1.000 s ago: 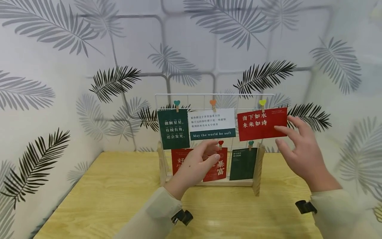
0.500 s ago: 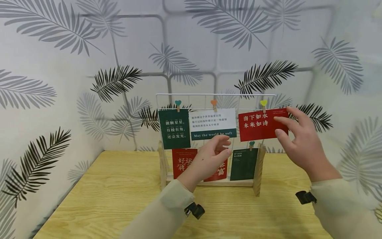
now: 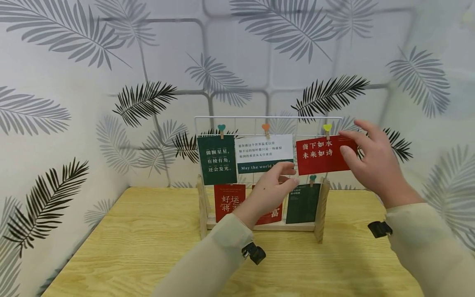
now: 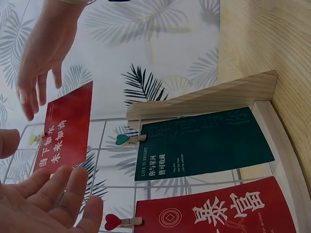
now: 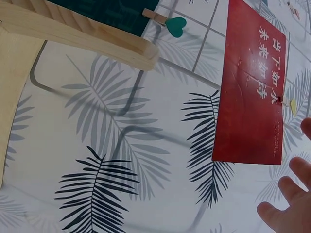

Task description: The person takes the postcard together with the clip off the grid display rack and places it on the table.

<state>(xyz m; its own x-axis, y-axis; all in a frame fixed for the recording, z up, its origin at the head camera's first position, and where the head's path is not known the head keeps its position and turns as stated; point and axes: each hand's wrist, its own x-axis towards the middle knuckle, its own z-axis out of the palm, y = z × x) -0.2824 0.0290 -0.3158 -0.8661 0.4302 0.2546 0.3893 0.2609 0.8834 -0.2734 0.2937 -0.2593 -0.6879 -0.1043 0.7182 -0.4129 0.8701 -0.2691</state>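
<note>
A red card with white characters hangs slightly tilted from a yellow heart clothespin on a white wire grid rack. My right hand is at the card's right end, fingers spread; the right wrist view shows a gap between the fingertips and the card. My left hand, fingers loosely bent, holds nothing and overlaps the lower right corner of the white-and-green card. Behind its wrist, a second red card is partly hidden in the head view. A dark green card hangs under a teal heart clothespin.
At the upper left of the rack hangs another green card, with a red card below it. Wooden feet carry the rack on a wood-grain table. Leaf-patterned cloth stands behind.
My left hand has moved up and to the right, from the lower red cards to the white card's corner. The right hand has risen along the red card's right end.
</note>
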